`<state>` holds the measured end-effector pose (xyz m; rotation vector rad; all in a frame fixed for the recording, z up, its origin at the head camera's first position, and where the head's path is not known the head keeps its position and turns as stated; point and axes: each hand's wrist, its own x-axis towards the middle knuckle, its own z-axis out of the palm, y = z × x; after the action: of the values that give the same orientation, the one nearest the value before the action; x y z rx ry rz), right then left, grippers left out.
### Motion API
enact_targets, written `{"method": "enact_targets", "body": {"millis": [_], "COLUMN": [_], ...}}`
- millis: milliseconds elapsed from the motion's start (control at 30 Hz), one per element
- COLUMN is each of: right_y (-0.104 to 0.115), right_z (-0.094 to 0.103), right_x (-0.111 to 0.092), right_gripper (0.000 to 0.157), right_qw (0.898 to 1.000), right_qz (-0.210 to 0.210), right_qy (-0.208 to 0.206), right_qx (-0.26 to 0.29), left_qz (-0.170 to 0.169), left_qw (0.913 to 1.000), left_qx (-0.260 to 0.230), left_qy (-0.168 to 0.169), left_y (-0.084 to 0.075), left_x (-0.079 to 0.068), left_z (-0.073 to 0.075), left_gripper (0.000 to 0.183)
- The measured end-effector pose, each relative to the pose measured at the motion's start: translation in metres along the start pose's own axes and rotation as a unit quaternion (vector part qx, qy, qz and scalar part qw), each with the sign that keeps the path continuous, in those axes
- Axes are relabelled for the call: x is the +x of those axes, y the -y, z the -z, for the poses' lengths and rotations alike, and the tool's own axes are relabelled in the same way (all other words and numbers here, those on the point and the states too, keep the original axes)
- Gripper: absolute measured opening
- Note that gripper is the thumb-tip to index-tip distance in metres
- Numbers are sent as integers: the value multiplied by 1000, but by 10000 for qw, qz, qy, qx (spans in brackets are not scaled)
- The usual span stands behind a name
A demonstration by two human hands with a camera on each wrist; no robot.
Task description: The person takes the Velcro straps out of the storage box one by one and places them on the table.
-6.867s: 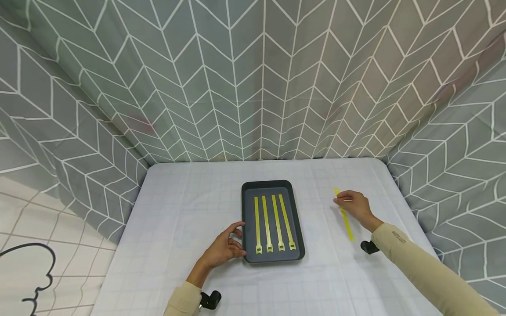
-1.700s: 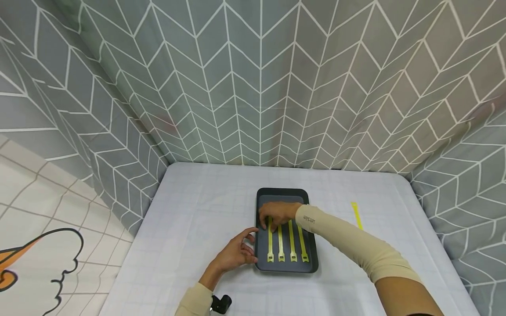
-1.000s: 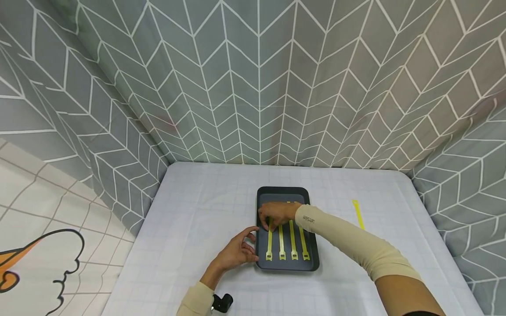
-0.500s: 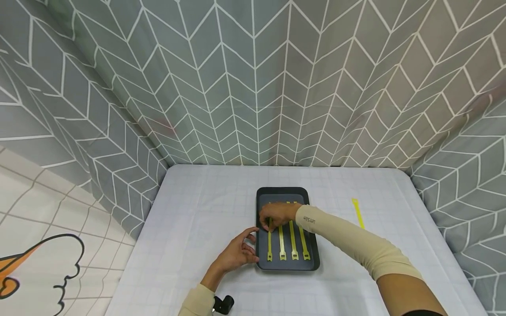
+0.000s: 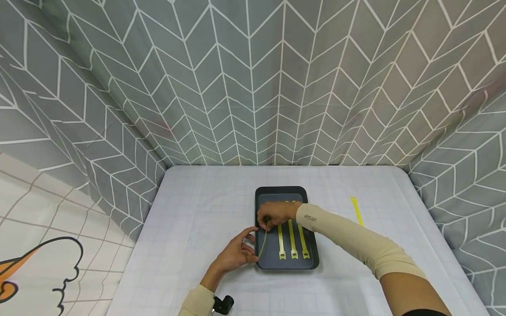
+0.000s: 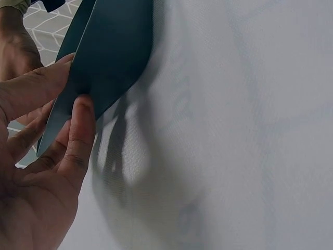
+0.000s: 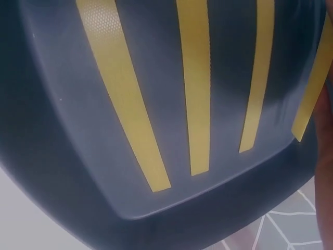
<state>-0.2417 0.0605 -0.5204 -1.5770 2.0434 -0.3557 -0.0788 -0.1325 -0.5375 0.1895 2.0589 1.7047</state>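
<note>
A dark grey tray [image 5: 281,190] lies on the white-covered table. My left hand [image 5: 235,251] holds its left rim, fingertips and thumb against the tray wall in the left wrist view. Inside the tray, my right hand [image 5: 276,213] pinches the leftmost yellow hook-and-loop cable tie [image 5: 263,243], which stands partly raised with its lower end slanting left. In the right wrist view that cable tie [image 7: 314,88] hangs beside the fingers at the right edge. Three more yellow cable ties [image 5: 292,241] lie flat in a row, slotted heads nearest me; my right hand and forearm hide parts of them.
Another yellow cable tie [image 5: 356,211] lies on the table right of the tray, partly hidden by my right sleeve [image 5: 344,239]. A black wrist camera [image 5: 223,304] sits by my left wrist. Grey patterned curtains [image 5: 253,109] enclose the back and sides of the table.
The right hand has come from the table at right into the tray. Within the last half second, the leftmost cable tie has turned and lifted, its lower end shifting left. The left hand stays at the rim.
</note>
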Motion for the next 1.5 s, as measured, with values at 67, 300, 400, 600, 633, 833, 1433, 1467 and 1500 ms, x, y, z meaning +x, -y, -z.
{"method": "enact_targets", "body": {"millis": [67,300,400,600,633,833,1433,1467,1500], "right_y": [0,2,1,0,1,1,5,5,5], "right_z": [2,10,13,16,17,23,34,33,33], "right_x": [-1,-4,-7,-15,-17,-25,-39,-40,-42], "right_gripper": [15,12,11,9,8,6,7,6,6], "right_qw": [9999,9989,9976,9917,9902,9773,9557,9549,9540], "right_qz": [84,330,415,530,501,219,-49,-67,-91], "right_qy": [-63,-233,-355,-693,-733,-1102,-1735,-1762,-1785], "right_qx": [-37,223,414,947,1081,1797,2378,2388,2408], "left_qz": [-11,-6,-7,-16,-13,-49,-2,-4,-2], "left_qw": [10000,10000,10000,10000,10000,10000,10000,10000,10000], "left_qx": [24,-12,6,-10,-9,-3,56,48,41], "left_qy": [3,0,-13,-16,-7,-11,27,25,22], "left_y": [0,1,-1,-2,-1,0,-3,-3,-3], "left_x": [0,-1,-1,-1,-1,0,0,0,0], "left_z": [0,0,0,-1,-1,-1,-1,-1,-1], "left_gripper": [87,88,88,87,87,88,88,89,89]}}
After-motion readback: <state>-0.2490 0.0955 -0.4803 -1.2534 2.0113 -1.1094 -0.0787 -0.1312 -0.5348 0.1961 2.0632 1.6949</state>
